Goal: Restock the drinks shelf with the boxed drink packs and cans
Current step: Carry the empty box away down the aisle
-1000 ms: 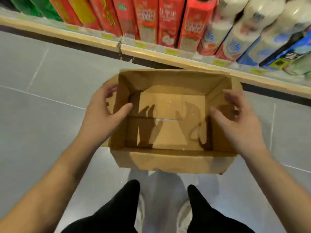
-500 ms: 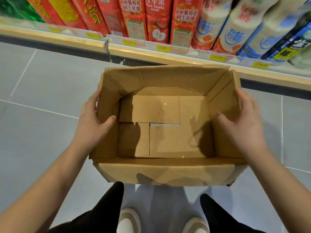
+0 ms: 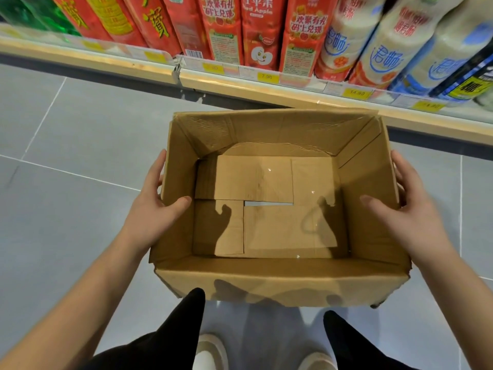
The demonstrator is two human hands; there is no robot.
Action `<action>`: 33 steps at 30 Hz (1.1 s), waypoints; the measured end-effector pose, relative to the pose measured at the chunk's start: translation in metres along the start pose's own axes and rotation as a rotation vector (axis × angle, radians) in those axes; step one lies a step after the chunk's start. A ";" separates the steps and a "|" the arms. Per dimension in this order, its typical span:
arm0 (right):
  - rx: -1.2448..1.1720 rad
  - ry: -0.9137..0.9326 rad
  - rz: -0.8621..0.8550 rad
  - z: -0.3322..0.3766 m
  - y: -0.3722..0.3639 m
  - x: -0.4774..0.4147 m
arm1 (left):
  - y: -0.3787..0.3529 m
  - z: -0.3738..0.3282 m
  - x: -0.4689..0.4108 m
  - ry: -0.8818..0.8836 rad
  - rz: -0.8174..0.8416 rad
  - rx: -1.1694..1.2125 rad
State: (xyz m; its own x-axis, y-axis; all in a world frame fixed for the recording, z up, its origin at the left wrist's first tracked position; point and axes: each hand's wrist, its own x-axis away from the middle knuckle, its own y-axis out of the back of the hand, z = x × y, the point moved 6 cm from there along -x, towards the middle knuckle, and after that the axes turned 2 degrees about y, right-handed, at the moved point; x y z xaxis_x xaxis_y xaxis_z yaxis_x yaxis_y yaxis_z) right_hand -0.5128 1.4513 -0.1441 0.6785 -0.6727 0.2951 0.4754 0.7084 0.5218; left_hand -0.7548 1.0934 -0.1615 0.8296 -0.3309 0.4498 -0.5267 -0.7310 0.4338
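Black trouser legs point(image 3: 165, 340) and the toes of a pair of pale shoes point(image 3: 210, 351) are nearest, the person standing over a grey tiled floor point(image 3: 80, 129). Just in front of the knees they hold a brown cardboard box point(image 3: 266, 284), open at the top and roughly level. The left hand point(image 3: 152, 209) is clamped on the box's left wall, thumb hooked over the rim to the inside and fingers flat against the outside. The right hand point(image 3: 410, 217) grips the right wall the same way, thumb inside and fingers outside. Down in the box I can see the folded bottom flaps point(image 3: 256, 180), overlapping, with a narrow pale slot where they fail to meet, and the shadows of both thumbs fall across them.

Beyond the box's far wall is a strip of floor, then the low shelf point(image 3: 266, 90) with a pale wooden lip carrying yellow price tags point(image 3: 266, 76). The red drink cartons point(image 3: 257, 30) stand upright side by side along its middle, one printed with an apple. Green packs point(image 3: 32, 17) sit at the far left. To the right are white bottles point(image 3: 344, 41) with blue lettering, and a dark bottle point(image 3: 469, 81) at the edge, too blurred to read.
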 end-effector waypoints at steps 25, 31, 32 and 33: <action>-0.201 0.006 0.129 0.202 0.075 0.071 | 0.125 -0.132 0.133 0.200 -0.063 0.140; -0.209 0.091 0.105 0.358 0.155 0.124 | 0.232 -0.272 0.217 0.145 -0.100 0.181; -0.219 0.107 0.103 0.388 0.169 0.134 | 0.250 -0.298 0.233 0.123 -0.105 0.181; -0.227 0.117 0.104 0.418 0.184 0.144 | 0.269 -0.323 0.250 0.103 -0.113 0.180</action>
State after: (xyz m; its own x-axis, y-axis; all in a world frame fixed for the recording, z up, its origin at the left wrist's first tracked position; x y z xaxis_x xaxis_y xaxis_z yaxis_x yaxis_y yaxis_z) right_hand -0.5617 1.3952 0.3285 0.7840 -0.5740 0.2363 0.5041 0.8109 0.2973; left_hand -0.7491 1.0073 0.3199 0.8533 -0.1851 0.4874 -0.3823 -0.8578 0.3435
